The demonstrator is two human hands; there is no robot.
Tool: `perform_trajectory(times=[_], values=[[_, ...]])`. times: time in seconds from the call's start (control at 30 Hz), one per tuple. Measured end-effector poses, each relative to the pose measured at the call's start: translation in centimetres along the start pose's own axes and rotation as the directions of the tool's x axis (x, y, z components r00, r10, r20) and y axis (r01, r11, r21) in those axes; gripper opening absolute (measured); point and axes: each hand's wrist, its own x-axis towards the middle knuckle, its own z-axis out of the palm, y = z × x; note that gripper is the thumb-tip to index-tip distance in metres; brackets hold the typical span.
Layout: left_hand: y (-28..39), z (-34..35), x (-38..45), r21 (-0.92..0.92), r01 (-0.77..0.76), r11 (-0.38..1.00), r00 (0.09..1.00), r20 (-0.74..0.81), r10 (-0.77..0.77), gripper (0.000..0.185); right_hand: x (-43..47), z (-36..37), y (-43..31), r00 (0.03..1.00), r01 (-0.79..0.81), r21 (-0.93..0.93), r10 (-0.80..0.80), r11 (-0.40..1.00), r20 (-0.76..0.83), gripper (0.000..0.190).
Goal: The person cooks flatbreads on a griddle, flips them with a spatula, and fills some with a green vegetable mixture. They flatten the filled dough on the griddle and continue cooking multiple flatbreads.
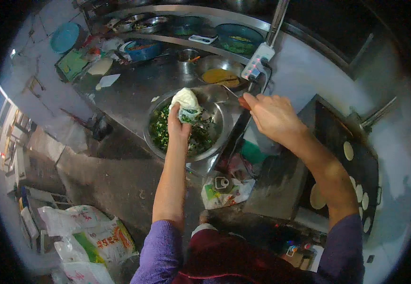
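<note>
My left hand (pixel 178 124) holds a soft white piece of dough (pixel 184 98) above a large steel bowl (pixel 220 122). Green filling (pixel 188 115) shows at the dough's open lower side. Chopped green filling (pixel 161 129) covers much of the bowl's inside. To the right, my right hand (pixel 273 115) grips the reddish-brown handle (pixel 243 103) of a utensil with a thin metal shaft (pixel 230 91). Its far end points toward a steel bowl of yellow food (pixel 220 76); whether it touches that food I cannot tell.
A steel cup (pixel 187 65) stands behind the filling bowl. A power strip (pixel 258 61) hangs at the counter's right edge. Several pale dough rounds (pixel 348 151) lie on a dark griddle (pixel 329 127) at right. Printed sacks (pixel 102 238) sit on the floor at lower left.
</note>
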Motion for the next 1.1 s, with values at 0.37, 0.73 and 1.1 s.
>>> perform_trajectory(times=[0.37, 0.73, 1.1], values=[[1.3, -1.3, 0.1, 0.025, 0.000, 1.000, 0.998, -0.061, 0.001, 0.039, -4.9, 12.6, 7.5, 0.927, -0.192, 0.825, 0.373, 0.531, -0.025, 0.026], [4.3, 0.6, -1.4, 0.265, 0.075, 0.961, 0.993, -0.108, -0.048, 0.036, -0.8, 33.2, 1.7, 0.676, -0.551, 0.804, 0.446, -0.224, 0.587, 0.042], [7.9, -1.9, 7.1, 0.430, 0.307, 0.849, 0.945, -0.034, -0.324, 0.038, 4.9, 37.2, -0.1, 0.770, -0.585, 0.557, 0.619, 0.589, 0.154, 0.032]])
